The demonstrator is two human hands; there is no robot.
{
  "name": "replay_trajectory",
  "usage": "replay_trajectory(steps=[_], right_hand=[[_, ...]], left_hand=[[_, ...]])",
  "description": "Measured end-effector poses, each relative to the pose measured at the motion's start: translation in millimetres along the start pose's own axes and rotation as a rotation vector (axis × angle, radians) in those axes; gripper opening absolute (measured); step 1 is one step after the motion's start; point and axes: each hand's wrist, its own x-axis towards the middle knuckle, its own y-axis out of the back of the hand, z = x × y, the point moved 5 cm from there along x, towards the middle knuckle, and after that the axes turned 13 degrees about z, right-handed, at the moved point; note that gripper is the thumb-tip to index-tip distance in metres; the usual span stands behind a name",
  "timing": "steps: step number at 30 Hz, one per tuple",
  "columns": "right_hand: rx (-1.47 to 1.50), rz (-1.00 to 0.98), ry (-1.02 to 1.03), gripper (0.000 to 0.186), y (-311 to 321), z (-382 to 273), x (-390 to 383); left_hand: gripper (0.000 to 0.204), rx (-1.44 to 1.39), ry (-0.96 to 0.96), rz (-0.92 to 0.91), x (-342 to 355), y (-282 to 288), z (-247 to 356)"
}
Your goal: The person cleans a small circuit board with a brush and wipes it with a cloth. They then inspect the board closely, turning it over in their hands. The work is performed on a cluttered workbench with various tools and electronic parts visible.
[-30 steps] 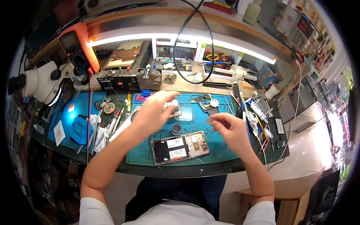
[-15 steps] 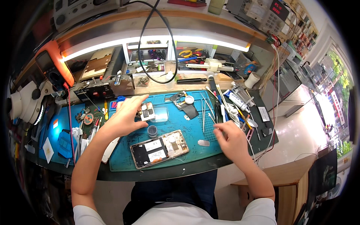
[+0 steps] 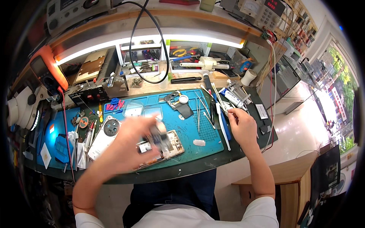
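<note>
My left hand, smeared by motion, is closed around a small metallic phone part above the opened phone, partly covering it. My right hand is at the cluster of swabs and slim tools at the mat's right, thumb and fingertips pinched; what they grip is too small to make out. A clear plastic container sits behind my left hand. A white phone back cover lies to the left, and a small pale piece rests between my hands.
The blue mat holds a dark part assembly. At the left are a microscope and an orange multimeter. A black cable loop hangs centrally; shelves, tool bins and a power supply stand behind.
My left hand has carried the part from the clear container toward me, over the phone. My right hand has moved rightward and away from me, into the tools, leaving the pale piece on the mat.
</note>
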Motion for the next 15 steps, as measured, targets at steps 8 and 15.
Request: replay_trajectory(steps=[8,15], right_hand=[[-0.021,0.008,-0.023,0.014,6.9,0.8,9.5],[-0.087,0.085,-0.127,0.017,45.9,48.6,12.2]], left_hand=[[0.087,-0.041,-0.140,-0.016,-29.2,-85.5,47.4],[0.089,0.029,-0.195,0.012,-24.9,-104.5,49.2]])
